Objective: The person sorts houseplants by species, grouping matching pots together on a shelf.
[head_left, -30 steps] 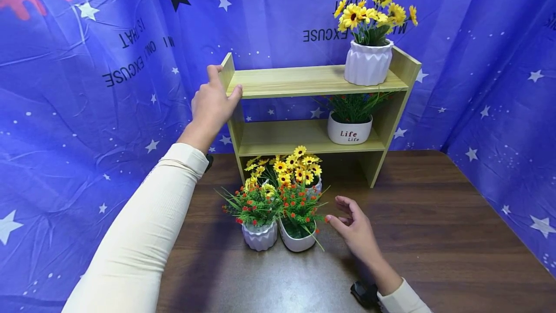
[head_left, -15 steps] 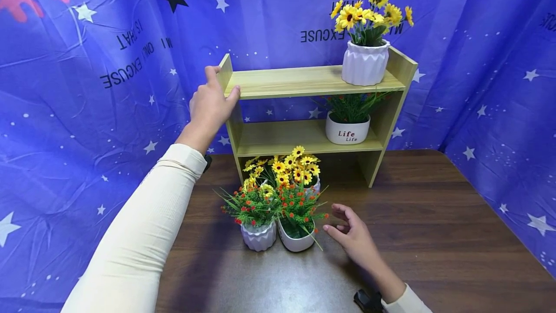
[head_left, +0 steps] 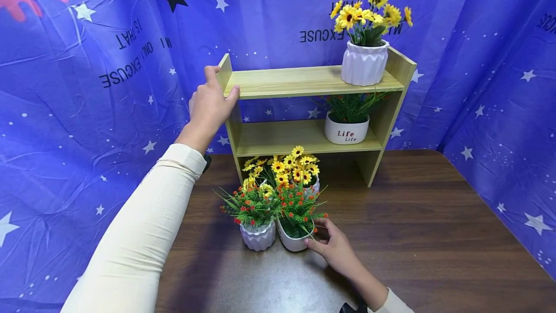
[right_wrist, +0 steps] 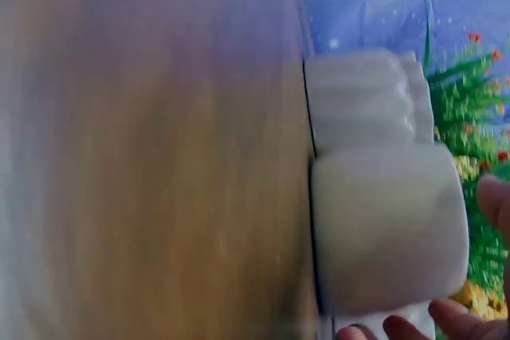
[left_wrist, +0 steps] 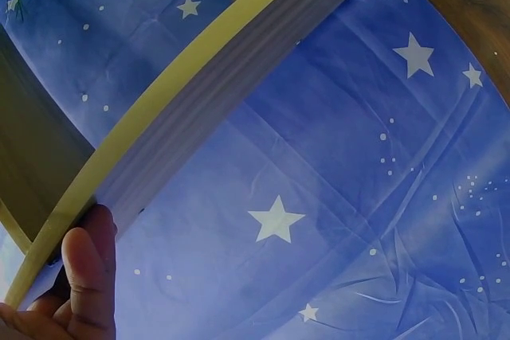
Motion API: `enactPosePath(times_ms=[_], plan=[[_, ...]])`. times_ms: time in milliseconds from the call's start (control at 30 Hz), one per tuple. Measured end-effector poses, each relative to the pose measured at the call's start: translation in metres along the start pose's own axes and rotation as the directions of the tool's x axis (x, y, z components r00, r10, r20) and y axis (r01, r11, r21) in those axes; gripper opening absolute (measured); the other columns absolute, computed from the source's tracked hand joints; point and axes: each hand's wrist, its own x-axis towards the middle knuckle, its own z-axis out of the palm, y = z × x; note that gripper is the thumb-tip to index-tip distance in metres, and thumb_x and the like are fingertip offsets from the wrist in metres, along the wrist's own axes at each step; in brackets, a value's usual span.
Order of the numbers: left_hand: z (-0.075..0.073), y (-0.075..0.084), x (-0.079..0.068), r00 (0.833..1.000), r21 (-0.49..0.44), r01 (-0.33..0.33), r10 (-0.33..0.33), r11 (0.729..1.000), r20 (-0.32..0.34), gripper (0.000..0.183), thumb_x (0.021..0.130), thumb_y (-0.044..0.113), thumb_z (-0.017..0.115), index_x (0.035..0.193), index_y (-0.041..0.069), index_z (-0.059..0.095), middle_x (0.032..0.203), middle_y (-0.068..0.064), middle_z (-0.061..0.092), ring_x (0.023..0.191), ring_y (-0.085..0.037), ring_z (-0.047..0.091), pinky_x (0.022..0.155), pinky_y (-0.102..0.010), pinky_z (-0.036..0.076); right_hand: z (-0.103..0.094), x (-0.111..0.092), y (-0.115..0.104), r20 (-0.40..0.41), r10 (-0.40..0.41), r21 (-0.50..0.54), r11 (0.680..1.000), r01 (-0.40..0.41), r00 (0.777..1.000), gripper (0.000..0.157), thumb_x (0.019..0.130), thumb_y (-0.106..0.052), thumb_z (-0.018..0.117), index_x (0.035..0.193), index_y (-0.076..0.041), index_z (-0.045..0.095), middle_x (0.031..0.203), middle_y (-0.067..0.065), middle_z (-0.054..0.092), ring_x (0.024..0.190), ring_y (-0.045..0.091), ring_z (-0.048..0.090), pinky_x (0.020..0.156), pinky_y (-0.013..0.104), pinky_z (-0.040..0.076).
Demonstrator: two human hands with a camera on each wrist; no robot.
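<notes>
Left hand [head_left: 211, 103], left of centre and above the middle of the frame: grasping the upper left corner of a pale wooden shelf unit [head_left: 288, 81], one finger at the top of the side panel [head_left: 224, 74], thumb by the front edge of the top board. In the left wrist view we see its fingers [left_wrist: 90, 276] against the panel at lower left.

Right hand [head_left: 336, 251], below and right of centre: fingers bent, at the right end of a white oval pot [head_left: 292, 242] holding a green plant with small red flowers [head_left: 294, 203]. Thumb at the pot's near right edge. The right wrist view is blurred; we cannot tell whether the hand has a hold on the pot.

The oval pot stands upright on the dark wooden surface [head_left: 434, 235], low centre, just beside a ribbed white pot [head_left: 258, 238] to its left, also red-flowered. Behind these we note yellow flowers [head_left: 299, 165], their pots partly hidden.

On the shelf unit, at upper right, a ribbed pot of yellow blooms [head_left: 364, 64] stands on the top board; below it, on the middle board, a white pot lettered "Life" [head_left: 346, 129]. Blue starred cloth [head_left: 108, 134] hangs behind.
</notes>
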Motion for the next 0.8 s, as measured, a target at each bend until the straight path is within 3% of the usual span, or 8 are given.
enactPosePath(times_ms=[300,800], plan=[[0.000,-0.001,0.001,1.000,0.009,0.008,-0.008,1.000,0.004,0.067,0.096,0.052,0.051,0.147,0.016,0.025,0.102,-0.028,0.064,0.089,-0.045,0.064,0.073,-0.056,0.048,0.016,0.002,0.005,-0.062,0.009,-0.050,0.999,-0.012,0.998,0.066,0.078,-0.013,0.084,0.129,0.008,0.047,0.130,0.026,0.055,0.121,0.041,0.055,0.096,0.050,0.047],[0.000,0.000,0.001,1.000,-0.003,0.005,-0.005,1.000,0.006,0.067,0.097,0.051,0.051,0.147,0.016,0.025,0.103,-0.029,0.064,0.087,-0.044,0.064,0.072,-0.056,0.048,0.031,0.006,0.002,-0.162,0.029,-0.232,0.970,-0.066,0.986,0.085,0.066,-0.030,0.092,0.130,0.001,0.046,0.123,0.022,0.057,0.115,0.037,0.054,0.097,0.057,0.041]])
